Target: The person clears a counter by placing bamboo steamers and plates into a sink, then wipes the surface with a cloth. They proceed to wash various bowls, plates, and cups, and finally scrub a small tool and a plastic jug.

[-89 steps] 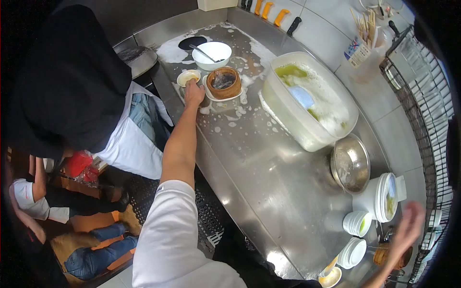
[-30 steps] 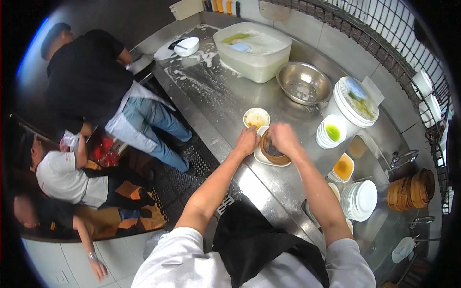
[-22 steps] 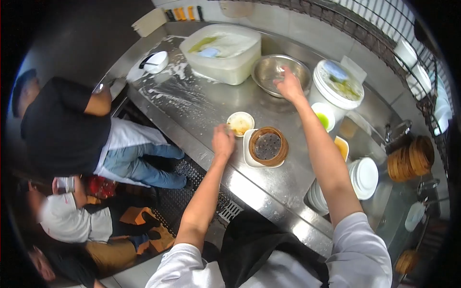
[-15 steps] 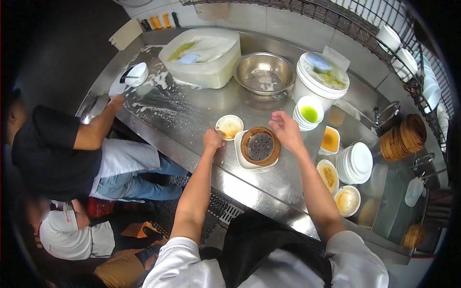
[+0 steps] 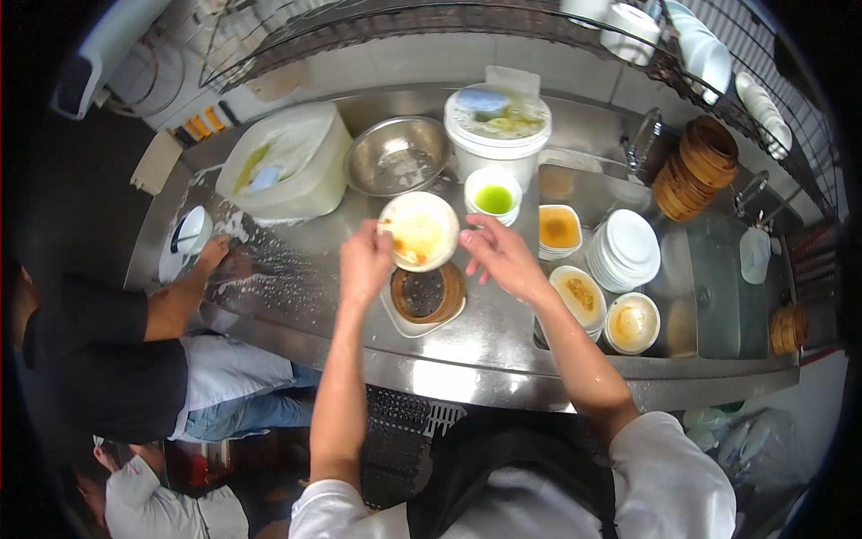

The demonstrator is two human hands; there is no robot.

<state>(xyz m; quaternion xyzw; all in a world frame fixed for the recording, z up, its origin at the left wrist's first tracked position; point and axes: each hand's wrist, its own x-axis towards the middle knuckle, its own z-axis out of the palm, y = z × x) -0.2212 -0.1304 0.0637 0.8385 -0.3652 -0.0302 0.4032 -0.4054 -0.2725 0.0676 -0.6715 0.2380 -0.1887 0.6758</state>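
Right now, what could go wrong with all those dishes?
The white dish, held by its edge in the left hand, might slip onto the bamboo steamer close by. Its yellow residue could drip. The right hand might knock the stacked bowls, spilling the green liquid.

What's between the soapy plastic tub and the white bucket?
A steel bowl stands between the tub and the bucket, seen in the head view.

Commercial kitchen — sink (image 5: 732,319), stacked steamers (image 5: 693,175)
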